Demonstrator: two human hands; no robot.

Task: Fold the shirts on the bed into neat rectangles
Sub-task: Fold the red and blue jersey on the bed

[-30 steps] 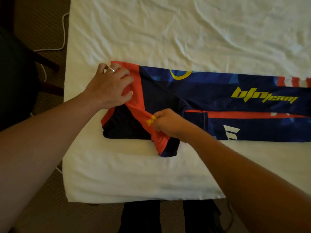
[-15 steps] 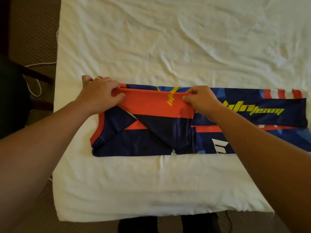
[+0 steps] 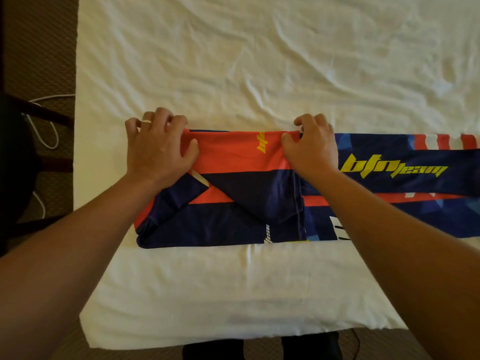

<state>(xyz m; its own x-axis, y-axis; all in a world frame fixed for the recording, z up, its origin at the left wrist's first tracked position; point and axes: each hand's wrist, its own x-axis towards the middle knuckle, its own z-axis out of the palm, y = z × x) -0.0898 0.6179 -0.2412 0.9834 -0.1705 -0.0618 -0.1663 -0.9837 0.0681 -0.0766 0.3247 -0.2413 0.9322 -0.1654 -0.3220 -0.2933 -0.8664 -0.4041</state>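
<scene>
Head view looks straight down on a white bed point(image 3: 259, 61) with a rumpled sheet, and across the middle of the frame lies a navy, orange and blue shirt point(image 3: 233, 219), folded into a long band that runs from left of centre out past the right edge. Its left portion has been doubled over, so an orange panel with small yellow lettering sits along the upper edge, over darker navy layers below. The left hand point(image 3: 158, 149) rests at the upper left corner of that folded part, palm down, fingers curled over the far edge of the cloth and thumb laid on the orange panel; a ring point(image 3: 147, 121) shows on one finger. Its grip looks like a pinch on the corner, though the fingertips go over the edge and out of sight. The right hand point(image 3: 310, 146) sits at the upper right corner of the orange panel, near the centre of the frame, thumb pressed on the orange and fingers bent over the top edge, its grip closed on that fold of fabric. Between the two hands the orange strip lies taut and flat. To the right of the right hand the shirt stretches on, bearing a large yellow "bfn team" logo point(image 3: 392, 168) and red and white stripes near the right edge. At far left, on the brown carpet point(image 3: 39, 42) beside the bed, a white cable point(image 3: 49, 131) loops near dark furniture.
</scene>
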